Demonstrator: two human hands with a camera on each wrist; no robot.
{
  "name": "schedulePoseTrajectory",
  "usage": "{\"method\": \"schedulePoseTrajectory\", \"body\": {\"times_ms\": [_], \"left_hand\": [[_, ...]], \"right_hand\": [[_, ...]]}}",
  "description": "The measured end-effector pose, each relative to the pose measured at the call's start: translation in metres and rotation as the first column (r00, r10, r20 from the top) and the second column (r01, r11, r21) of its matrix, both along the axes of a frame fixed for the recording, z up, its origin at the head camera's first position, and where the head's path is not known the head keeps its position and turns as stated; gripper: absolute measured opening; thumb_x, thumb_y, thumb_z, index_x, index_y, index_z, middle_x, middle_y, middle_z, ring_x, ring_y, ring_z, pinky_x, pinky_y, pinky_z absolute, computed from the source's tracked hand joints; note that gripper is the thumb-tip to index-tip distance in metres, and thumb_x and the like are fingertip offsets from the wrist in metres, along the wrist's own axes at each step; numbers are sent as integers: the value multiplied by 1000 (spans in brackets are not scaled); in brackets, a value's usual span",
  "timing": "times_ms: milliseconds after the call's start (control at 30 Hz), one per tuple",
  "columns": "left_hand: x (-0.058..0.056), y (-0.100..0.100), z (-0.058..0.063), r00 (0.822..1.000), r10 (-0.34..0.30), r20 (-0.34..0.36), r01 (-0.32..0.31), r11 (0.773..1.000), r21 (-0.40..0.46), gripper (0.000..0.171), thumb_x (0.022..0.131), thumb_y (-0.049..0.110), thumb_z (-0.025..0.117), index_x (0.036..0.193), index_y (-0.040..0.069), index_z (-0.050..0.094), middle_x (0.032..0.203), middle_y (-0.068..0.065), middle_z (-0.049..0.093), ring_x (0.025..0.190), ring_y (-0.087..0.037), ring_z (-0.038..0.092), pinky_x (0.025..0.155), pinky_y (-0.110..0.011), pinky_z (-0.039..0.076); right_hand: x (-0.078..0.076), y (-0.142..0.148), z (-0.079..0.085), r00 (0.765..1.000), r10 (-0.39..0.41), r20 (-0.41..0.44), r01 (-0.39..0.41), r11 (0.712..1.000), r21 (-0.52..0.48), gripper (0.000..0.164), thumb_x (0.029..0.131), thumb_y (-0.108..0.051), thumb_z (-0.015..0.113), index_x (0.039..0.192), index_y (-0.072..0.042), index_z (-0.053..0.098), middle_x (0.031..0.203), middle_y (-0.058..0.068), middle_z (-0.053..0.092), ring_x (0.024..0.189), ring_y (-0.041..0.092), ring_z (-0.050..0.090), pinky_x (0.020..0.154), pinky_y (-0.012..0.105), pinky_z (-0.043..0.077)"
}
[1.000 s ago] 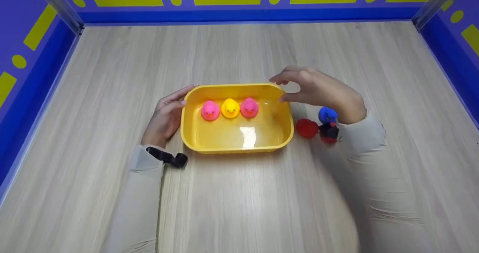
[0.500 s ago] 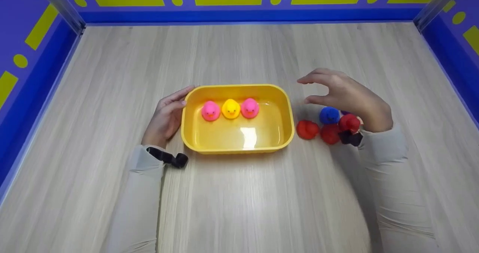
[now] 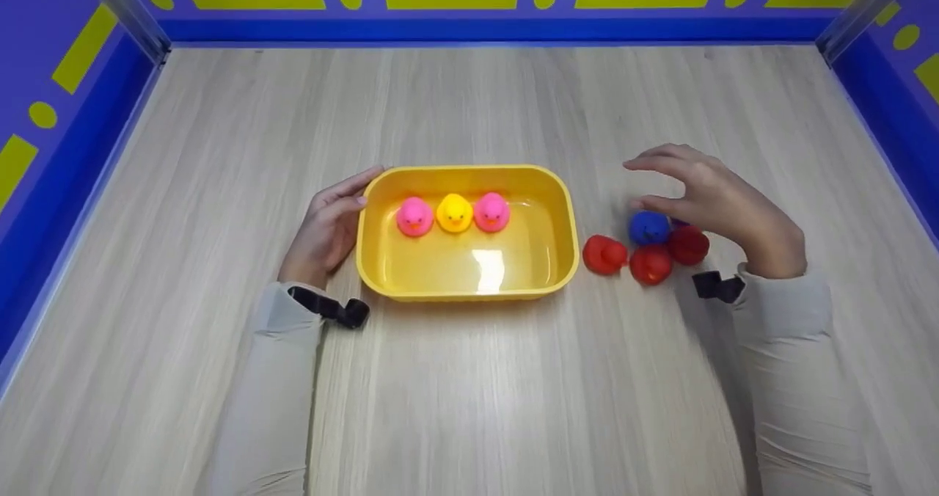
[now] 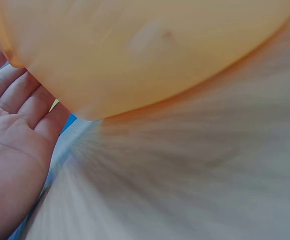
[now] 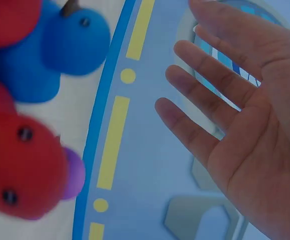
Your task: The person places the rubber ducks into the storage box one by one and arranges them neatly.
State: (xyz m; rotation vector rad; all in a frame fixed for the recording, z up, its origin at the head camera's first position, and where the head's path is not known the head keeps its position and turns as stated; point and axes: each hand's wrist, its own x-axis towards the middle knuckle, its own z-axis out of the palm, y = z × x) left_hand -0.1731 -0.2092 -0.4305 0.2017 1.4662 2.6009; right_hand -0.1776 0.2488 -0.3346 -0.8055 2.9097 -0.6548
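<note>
My left hand (image 3: 324, 224) holds the left end of a yellow plastic bin (image 3: 468, 296), its thumb at the rim and its fingers along the outside. In the bin, two pink rubber ducks (image 3: 415, 217) and a yellow rubber duck (image 3: 454, 213) stand in a row near the far wall. My right hand (image 3: 722, 199) hovers with parted fingers above a cluster of ducks right of the bin, holding nothing. In that cluster are a blue duck (image 3: 649, 227), three red ducks (image 3: 651, 264) and a purple duck (image 5: 74, 173), mostly hidden behind a red one.
The bin and ducks stand on a light wood-grain table (image 3: 469, 393). Blue-purple panels (image 3: 455, 30) with yellow marks wall its far side and both flanks. Black wrist straps (image 3: 330, 307) show at both cuffs.
My right hand has moved from the bin's right rim off to the right, over the loose ducks, uncovering more of them. The left hand, the bin and the ducks in it stay put.
</note>
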Motion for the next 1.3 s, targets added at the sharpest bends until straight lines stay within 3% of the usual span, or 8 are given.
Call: {"method": "schedulePoseTrajectory", "body": {"times_ms": [367,533,633,733,833,1100,1200,1300], "left_hand": [[0,0,1,1000,-23,-11,23,1000,-3,43,89,-8,42,129,-3,58,124,-6,64,117,-18,59,101,-30,48],[1,0,2,1000,-22,-12,22,1000,1,43,89,-9,41,127,-1,60,123,-5,65,116,-18,59,101,-29,49],[1,1,1,1000,-17,-13,17,1000,1,42,89,-8,42,126,-1,61,123,-5,65,116,-18,59,101,-28,48],[1,1,1,1000,-14,-13,14,1000,0,42,89,-8,43,126,-1,61,123,-5,65,116,-18,59,101,-28,48],[0,1,0,1000,-12,-13,12,1000,-2,42,89,-8,44,126,-1,61,123,-5,65,116,-18,59,101,-28,48],[1,1,0,1000,-11,-11,11,1000,-17,42,89,-7,44,127,-2,60,124,-5,65,116,-17,59,101,-28,48],[1,0,0,1000,-15,-13,15,1000,-23,42,89,-6,45,129,-3,58,124,-5,64,116,-17,58,102,-29,48],[1,0,0,1000,-13,-13,13,1000,-23,41,89,-5,45,128,-2,59,124,-4,65,117,-18,58,103,-29,47]], "right_hand": [[2,26,-5,999,-24,-38,24,1000,-1,48,84,-11,72,130,-10,59,127,13,58,120,30,53,96,45,49],[2,33,-7,999,-40,-29,40,999,2,48,84,-6,71,130,-7,58,127,16,58,120,33,52,95,50,46],[3,37,-9,998,-42,-36,42,999,3,48,84,-6,71,130,-7,58,126,16,58,119,32,53,103,24,45],[3,41,-10,998,-37,-45,37,999,-7,48,83,-6,72,129,-6,58,124,15,59,118,32,54,94,-2,30],[3,44,-12,998,-43,-38,42,999,-13,48,82,-6,73,128,-5,60,123,16,60,116,33,55,88,-6,24],[2,52,-14,994,-101,50,100,995,28,47,84,-9,73,129,-6,60,123,16,60,108,32,55,83,10,42],[1,56,-14,985,-132,107,127,990,55,48,86,-11,70,132,-6,57,127,17,58,110,34,53,89,33,52],[0,58,-15,975,-155,160,146,987,67,50,88,-11,68,135,-5,54,129,20,56,114,36,51,91,55,48]]}}
